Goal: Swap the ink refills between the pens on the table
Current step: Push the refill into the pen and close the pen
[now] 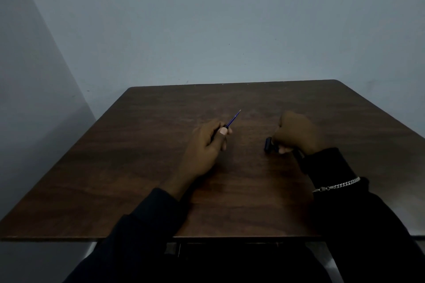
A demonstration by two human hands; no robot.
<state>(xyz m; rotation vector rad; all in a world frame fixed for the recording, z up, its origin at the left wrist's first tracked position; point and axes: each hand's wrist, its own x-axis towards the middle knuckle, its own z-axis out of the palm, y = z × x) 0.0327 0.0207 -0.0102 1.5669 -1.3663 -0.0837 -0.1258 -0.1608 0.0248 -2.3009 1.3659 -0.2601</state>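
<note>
My left hand (208, 142) rests on the brown table (138, 167) and pinches a thin blue ink refill (232, 119) between thumb and fingers. The refill's metal tip points up and to the right, away from me. My right hand (296, 133) lies to the right with its fingers curled round a dark pen barrel (268, 145). One dark end of the barrel sticks out to the left of the fist. The rest of the barrel is hidden in the hand. Dim light hides finer detail.
The dark wooden table reaches back to a pale blue wall (207, 30). Dark sleeves cover both forearms, and a silver chain bracelet (338, 185) sits on the right wrist. The table's near edge runs just in front of my body.
</note>
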